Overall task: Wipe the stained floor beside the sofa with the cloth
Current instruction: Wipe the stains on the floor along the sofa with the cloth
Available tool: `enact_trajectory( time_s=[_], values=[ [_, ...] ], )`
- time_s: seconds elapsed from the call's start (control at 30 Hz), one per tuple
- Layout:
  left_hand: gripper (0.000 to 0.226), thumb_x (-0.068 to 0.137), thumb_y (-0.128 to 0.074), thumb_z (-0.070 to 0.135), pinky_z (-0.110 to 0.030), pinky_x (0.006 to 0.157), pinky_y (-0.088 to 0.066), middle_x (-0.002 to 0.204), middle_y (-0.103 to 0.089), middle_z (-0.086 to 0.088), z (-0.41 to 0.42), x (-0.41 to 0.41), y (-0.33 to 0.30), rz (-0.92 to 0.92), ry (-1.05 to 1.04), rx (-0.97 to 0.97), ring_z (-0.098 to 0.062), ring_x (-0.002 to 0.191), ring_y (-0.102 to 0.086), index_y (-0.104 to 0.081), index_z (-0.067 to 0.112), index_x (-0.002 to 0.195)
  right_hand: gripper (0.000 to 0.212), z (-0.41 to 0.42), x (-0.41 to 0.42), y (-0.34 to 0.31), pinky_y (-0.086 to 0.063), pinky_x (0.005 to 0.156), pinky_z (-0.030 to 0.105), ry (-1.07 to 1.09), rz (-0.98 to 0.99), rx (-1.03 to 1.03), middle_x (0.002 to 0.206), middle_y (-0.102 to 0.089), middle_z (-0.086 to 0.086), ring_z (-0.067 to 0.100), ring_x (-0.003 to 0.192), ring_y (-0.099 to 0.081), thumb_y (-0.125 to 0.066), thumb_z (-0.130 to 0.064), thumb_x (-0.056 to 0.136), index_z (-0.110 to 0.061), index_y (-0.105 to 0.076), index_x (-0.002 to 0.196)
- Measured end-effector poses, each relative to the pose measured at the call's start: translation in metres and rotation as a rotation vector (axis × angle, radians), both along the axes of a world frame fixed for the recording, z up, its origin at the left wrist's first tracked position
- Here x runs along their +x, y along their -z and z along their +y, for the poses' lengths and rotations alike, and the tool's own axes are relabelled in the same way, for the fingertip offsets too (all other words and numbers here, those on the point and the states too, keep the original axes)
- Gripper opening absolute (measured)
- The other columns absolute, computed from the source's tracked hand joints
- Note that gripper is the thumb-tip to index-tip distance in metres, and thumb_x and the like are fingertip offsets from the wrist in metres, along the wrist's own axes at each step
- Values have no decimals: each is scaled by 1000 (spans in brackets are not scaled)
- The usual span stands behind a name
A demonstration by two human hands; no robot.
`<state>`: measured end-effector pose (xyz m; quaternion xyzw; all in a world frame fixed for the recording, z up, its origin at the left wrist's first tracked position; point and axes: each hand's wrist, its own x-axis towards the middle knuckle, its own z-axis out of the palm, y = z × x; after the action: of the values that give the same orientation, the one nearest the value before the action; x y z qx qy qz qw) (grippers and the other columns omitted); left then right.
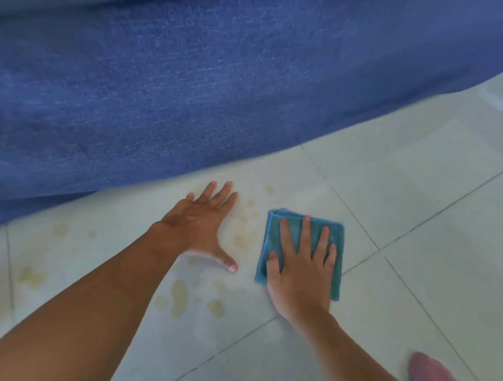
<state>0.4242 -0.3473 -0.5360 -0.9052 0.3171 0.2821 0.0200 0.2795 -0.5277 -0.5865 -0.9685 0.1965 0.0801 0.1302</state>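
From the head view, the floor (420, 180) is pale glossy tile crossed by thin dark grout lines, and a blue fabric sofa (208, 75) fills the upper part, its lower edge running just above the tiles. Yellowish stains (179, 298) dot the floor along the sofa's edge, some small near the fabric, larger blotches nearer the person, beneath the left forearm. The left hand (200, 223) lies flat on the tile among the stains, its grip open with fingers spread, holding nothing. Just right of it, a folded teal cloth (332, 238) lies on the floor, touching the tile beside a grout line. The right hand (301, 272) presses flat on top of the cloth, fingers spread, not curled round it. A blurred pinkish shape (426, 371) sits at the bottom right corner; I cannot tell what it is
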Motion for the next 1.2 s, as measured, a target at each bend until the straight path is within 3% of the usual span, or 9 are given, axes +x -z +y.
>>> enact_trajectory(
  time_s=[0.13,0.27,0.4,0.47,0.57,0.77,0.9,1.07,1.2],
  values=[
    [153,43,-64,92,-49,123,-2,156,38,11,13,6,1,24,53,12,-13,144,32,24,32,152,71,-24,-75,-4,-4,121,51,-158,-2,-34,169,-2,1,36,154,-1,-29,-58,92,-40,-8,158],
    [155,43,-69,88,-43,124,1,155,38,14,18,4,5,17,45,-11,-9,143,33,26,32,151,73,-37,18,-2,3,122,54,154,56,-11,169,6,2,36,153,8,-13,-58,88,-38,-5,158],
    [157,44,-74,82,-45,123,5,156,38,9,13,-1,9,16,27,-8,-13,143,34,26,27,152,70,13,-37,-4,4,122,50,-219,-50,21,167,10,-2,32,153,12,-26,-56,93,-42,-3,157],
    [158,44,-74,83,-45,123,6,155,41,6,15,-1,4,-5,15,5,-15,142,36,26,25,152,71,-13,-54,-4,1,122,50,-229,-11,8,168,6,-5,31,154,9,-29,-57,93,-43,-4,157],
    [162,42,-76,82,-45,121,12,152,46,0,17,-2,4,-30,-63,50,-20,140,41,28,23,152,71,-34,35,-3,1,122,55,-29,10,-39,169,5,2,37,153,8,-25,-54,92,-38,-5,158],
    [164,43,-76,82,-45,120,15,153,45,-2,16,-6,4,-14,-112,89,-20,141,39,32,20,149,72,-21,11,-7,8,122,50,-395,23,-10,167,16,-6,30,152,19,-20,-55,90,-43,1,157],
    [165,41,-75,83,-46,121,12,154,43,-3,19,-4,6,-24,-132,91,-21,141,38,32,20,149,69,-39,87,-7,6,122,53,-129,47,-56,169,10,0,35,153,12,-22,-51,93,-40,0,157],
    [166,42,-78,81,-49,121,10,153,44,-4,17,-5,6,34,-178,103,-22,141,38,34,20,148,71,-27,41,-8,6,123,51,-432,-2,-51,169,10,-4,31,153,15,-20,-54,89,-41,-2,157],
    [166,41,-77,82,-47,121,11,153,45,-2,20,-3,4,35,-171,105,-20,140,39,34,22,148,70,-56,104,-5,3,123,54,-180,26,-85,169,6,0,36,153,9,-21,-52,91,-39,-4,157]
  ],
)
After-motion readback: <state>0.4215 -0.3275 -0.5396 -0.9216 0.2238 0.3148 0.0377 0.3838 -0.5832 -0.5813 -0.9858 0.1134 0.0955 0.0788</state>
